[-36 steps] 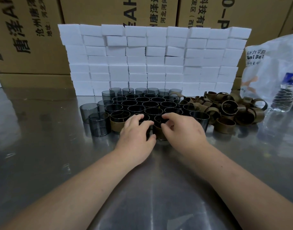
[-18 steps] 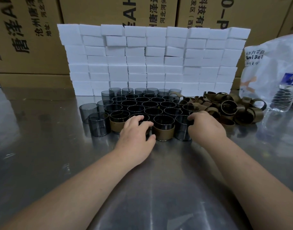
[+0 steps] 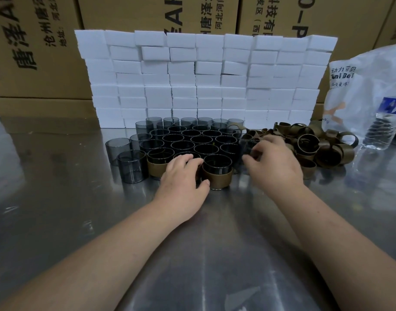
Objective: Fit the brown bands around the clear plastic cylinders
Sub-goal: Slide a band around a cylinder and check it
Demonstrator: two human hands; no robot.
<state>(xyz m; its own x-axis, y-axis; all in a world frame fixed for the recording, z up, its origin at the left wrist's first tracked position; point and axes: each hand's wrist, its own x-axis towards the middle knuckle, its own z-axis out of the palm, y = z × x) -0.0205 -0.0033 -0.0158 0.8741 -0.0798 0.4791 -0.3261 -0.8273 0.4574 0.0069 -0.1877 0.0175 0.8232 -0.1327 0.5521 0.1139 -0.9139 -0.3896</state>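
Note:
Several clear smoky cylinders (image 3: 192, 140) stand packed together on the steel table (image 3: 57, 209). In the front row, two wear brown bands: one (image 3: 217, 176) in the middle, one (image 3: 159, 167) further left. My left hand (image 3: 181, 178) is cupped over a cylinder between them, its thumb against the middle banded one. My right hand (image 3: 275, 164), blurred, grips a bare clear cylinder (image 3: 248, 145) at the group's right edge. Loose brown bands (image 3: 316, 149) lie heaped just beyond it.
A wall of white foam blocks (image 3: 206, 79) stands right behind the cylinders, with cardboard boxes (image 3: 35, 52) behind that. A white plastic bag (image 3: 361, 90) and a water bottle (image 3: 381, 129) sit at the far right. Two bare cylinders (image 3: 125, 153) stand at the left.
My right hand left the middle banded cylinder, moved right to the group's edge and took hold of a bare cylinder. My left hand has stayed in place.

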